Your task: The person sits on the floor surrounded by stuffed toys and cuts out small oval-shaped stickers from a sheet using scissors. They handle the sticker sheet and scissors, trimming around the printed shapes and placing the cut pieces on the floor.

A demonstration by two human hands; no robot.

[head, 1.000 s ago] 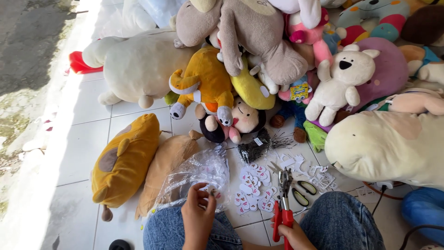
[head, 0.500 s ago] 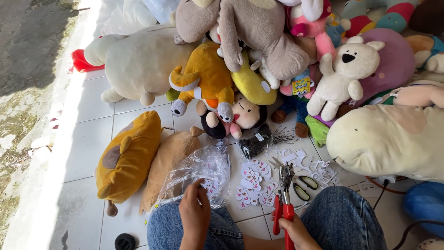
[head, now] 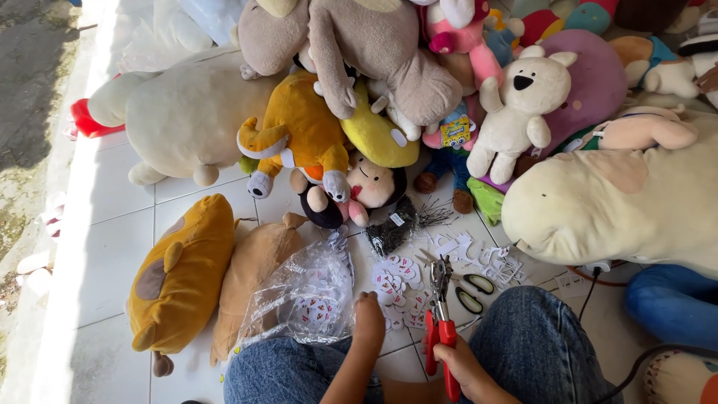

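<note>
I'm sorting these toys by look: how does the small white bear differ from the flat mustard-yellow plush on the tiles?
The white bear sits upright, propped against the purple plush; the mustard-yellow plush lies flat on the tiled floor. The bear is cream-white with a black nose; the yellow one has brown patches. The bear is in the pile; the yellow one lies apart, beside a tan plush. Both are soft toys.

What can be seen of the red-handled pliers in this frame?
The red-handled pliers are a slim metal tool with two bright red, plastic-looking grips and a dull grey head. They point away from the person, the head upward in the head view, over the white paper tags on the tiled floor. The right hand grips the lower handles between the jean-clad knees. The jaws look nearly closed, with nothing visibly clamped. Scissors lie just to their right.
</note>
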